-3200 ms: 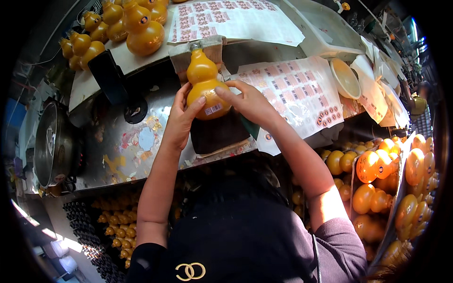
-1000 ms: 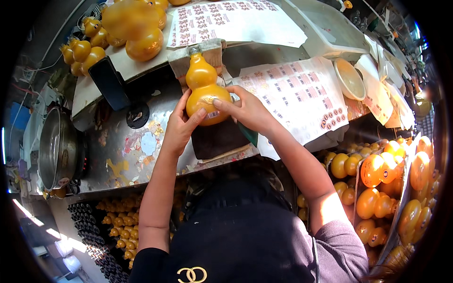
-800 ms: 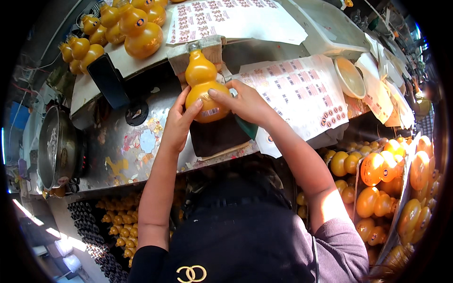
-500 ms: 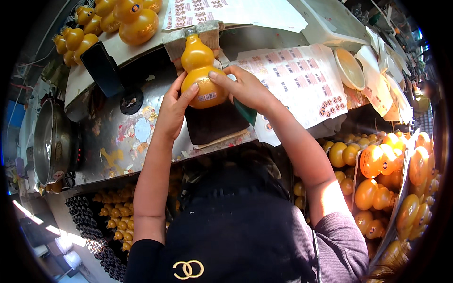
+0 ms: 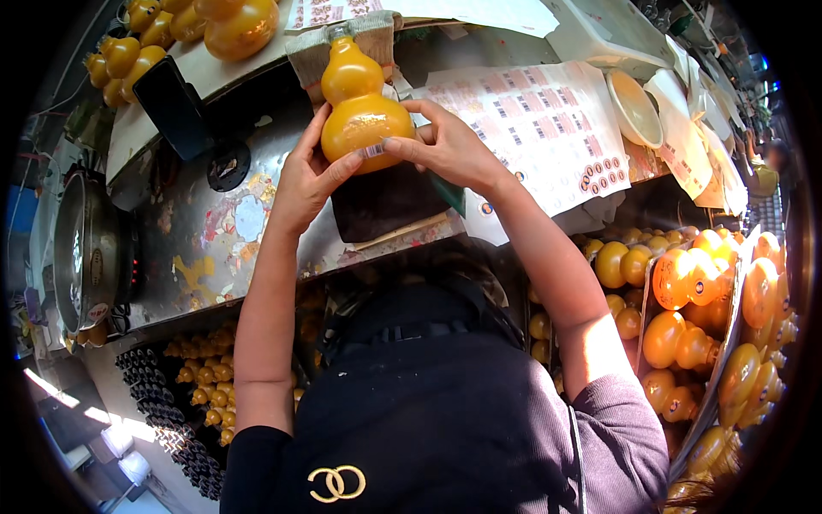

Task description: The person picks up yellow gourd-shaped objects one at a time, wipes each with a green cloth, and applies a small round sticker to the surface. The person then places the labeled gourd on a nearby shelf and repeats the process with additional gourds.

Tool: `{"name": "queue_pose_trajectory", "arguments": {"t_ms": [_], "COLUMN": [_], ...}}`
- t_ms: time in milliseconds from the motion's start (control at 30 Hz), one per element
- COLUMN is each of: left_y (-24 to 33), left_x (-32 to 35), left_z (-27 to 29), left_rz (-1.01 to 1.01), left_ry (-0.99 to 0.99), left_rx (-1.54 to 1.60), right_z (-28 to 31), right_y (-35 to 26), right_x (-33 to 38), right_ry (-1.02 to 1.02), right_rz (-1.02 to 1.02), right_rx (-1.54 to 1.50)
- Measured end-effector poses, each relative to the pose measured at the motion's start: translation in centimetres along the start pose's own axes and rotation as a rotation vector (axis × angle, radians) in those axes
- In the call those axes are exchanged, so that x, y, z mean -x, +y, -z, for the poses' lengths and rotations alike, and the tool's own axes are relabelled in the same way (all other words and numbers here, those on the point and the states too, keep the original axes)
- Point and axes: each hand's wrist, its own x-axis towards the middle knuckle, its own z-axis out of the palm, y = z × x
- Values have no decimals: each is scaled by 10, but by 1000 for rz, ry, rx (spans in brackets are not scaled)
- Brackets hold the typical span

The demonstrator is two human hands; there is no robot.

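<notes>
A glossy amber gourd-shaped bottle (image 5: 361,122) lies tilted on the workbench, its narrow neck pointing away from me and leaning on a folded beige cloth (image 5: 390,43). My left hand (image 5: 310,178) cups the left of its wide lower bulb, and my right hand (image 5: 452,152) grips the right side. Both thumbs press the bulb at the two ends of a small printed label (image 5: 372,151). Beneath the bulb's near end is a dark brown pad (image 5: 385,210). A green object (image 5: 447,195), partly hidden, shows under my right wrist.
Sheets of printed labels (image 5: 548,128) cover the bench to the right, near a round tray (image 5: 634,110). More gourd bottles (image 5: 244,34) stand far left, beside a dark phone (image 5: 171,107). A metal pan (image 5: 81,248) sits left. Crates of gourds (image 5: 676,338) stand low right.
My thumbs have shifted from the bulb's front down to the label's two ends. The label appears closer to the bottle's base. The whole view has shifted slightly.
</notes>
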Motion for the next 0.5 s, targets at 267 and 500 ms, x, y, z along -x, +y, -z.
{"name": "queue_pose_trajectory", "arguments": {"t_ms": [267, 500], "left_y": [-2, 3], "left_x": [0, -1], "left_z": [-1, -4], "left_rz": [-17, 6], "left_ry": [-18, 27], "left_rx": [3, -102], "right_z": [-1, 1], "right_y": [-2, 0], "right_x": [2, 16], "right_ry": [-9, 259], "right_rz": [-20, -192], "right_rx": [15, -564]}}
